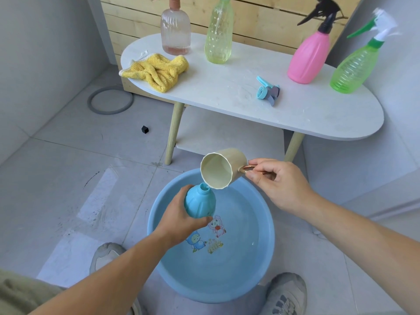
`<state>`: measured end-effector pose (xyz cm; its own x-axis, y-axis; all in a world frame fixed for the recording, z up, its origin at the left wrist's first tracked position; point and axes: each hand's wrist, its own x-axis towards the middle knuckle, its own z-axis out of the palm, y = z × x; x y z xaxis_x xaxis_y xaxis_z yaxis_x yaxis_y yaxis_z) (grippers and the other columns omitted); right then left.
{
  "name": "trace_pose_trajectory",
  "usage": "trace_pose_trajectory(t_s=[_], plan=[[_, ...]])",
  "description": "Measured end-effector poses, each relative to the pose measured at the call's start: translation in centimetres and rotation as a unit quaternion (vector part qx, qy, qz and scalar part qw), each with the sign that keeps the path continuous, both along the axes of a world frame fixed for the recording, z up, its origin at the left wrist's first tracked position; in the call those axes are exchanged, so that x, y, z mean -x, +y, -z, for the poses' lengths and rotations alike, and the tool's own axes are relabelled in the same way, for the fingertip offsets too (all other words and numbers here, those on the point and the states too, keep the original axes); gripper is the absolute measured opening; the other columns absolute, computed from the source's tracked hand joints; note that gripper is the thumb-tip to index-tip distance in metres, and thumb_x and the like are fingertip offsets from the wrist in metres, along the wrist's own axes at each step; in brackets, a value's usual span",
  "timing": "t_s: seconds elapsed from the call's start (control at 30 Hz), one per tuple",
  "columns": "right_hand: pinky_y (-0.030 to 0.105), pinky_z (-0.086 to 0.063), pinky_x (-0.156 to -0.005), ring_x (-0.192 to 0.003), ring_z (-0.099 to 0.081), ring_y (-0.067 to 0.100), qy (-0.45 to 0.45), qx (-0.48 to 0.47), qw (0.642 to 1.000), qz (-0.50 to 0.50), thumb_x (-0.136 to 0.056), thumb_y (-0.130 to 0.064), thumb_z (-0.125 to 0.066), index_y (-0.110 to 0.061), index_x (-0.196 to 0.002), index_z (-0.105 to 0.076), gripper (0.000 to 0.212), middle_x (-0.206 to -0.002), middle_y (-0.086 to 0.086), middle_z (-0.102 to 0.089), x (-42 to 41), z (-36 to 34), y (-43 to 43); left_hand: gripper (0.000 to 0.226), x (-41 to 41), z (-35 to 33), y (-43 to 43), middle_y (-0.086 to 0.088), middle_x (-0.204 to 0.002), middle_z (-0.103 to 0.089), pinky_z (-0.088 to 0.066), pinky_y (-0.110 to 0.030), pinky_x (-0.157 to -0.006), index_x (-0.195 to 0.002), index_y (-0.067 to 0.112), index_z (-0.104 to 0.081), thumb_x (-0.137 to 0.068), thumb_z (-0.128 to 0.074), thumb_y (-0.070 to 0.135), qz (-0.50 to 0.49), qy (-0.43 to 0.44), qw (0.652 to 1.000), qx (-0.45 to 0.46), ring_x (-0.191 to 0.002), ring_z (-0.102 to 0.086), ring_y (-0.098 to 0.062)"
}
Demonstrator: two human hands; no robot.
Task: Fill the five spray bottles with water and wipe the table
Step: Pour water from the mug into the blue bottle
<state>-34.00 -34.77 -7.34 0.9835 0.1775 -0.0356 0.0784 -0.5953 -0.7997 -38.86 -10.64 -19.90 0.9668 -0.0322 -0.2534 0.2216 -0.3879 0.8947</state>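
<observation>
My left hand (179, 220) grips a blue bottle (199, 202) with its cap off, held over a blue basin (159, 253) of water on the floor. By its copper handle, my right hand (276, 181) holds a cream cup (221, 169) tipped on its side, rim at the bottle's mouth. The bottle's blue spray head (267, 90) lies on the white table (227, 92). On the table stand a clear pink bottle (175, 30), a pale yellow-green bottle (219, 32), a pink spray bottle (310, 54) and a green spray bottle (355, 62). A yellow cloth (156, 70) lies at the left end.
The table has wooden legs (173, 133) and a lower shelf (227, 133). A grey ring (110, 100) and a small black cube (145, 129) lie on the tiled floor at left. My shoes (286, 292) flank the basin. A wooden slat wall (261, 17) stands behind.
</observation>
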Motion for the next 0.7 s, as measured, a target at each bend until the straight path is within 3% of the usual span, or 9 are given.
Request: trace_pose_trajectory(t_s=[0.23, 0.47, 0.7], plan=[[0.004, -0.044, -0.073, -0.084, -0.065, 0.004, -0.017, 0.012, 1.000, 0.000, -0.088, -0.023, -0.071, -0.018, -0.087, -0.078, 0.009, -0.112, -0.012, -0.067, -0.03, -0.06, 0.05, 0.080, -0.03, 0.20, -0.03, 0.014, -0.111, -0.064, -0.064, -0.038, -0.075, -0.126, 0.045, -0.047, -0.061, -0.092, 0.036, -0.002, 0.006, 1.000, 0.003, -0.097, -0.067, -0.011], [0.004, -0.043, -0.078, -0.096, -0.063, -0.006, -0.034, 0.026, 0.999, -0.014, -0.088, -0.023, -0.072, -0.018, -0.087, -0.078, 0.009, -0.115, -0.006, -0.068, -0.05, -0.14, -0.08, 0.080, -0.04, 0.25, 0.07, 0.014, -0.111, -0.064, -0.064, -0.038, -0.075, -0.125, 0.047, -0.046, -0.059, -0.091, 0.039, 0.000, 0.009, 1.000, 0.000, -0.097, -0.067, -0.012], [0.004, -0.043, -0.081, -0.099, -0.062, -0.004, -0.045, 0.028, 0.998, -0.022, -0.087, -0.022, -0.072, -0.017, -0.084, -0.077, 0.008, -0.117, -0.005, -0.067, -0.04, -0.21, 0.09, 0.075, -0.09, 0.27, 0.01, 0.014, -0.110, -0.065, -0.064, -0.036, -0.074, -0.119, 0.052, -0.046, -0.060, -0.091, 0.037, 0.000, 0.007, 1.000, 0.001, -0.096, -0.068, -0.012]])
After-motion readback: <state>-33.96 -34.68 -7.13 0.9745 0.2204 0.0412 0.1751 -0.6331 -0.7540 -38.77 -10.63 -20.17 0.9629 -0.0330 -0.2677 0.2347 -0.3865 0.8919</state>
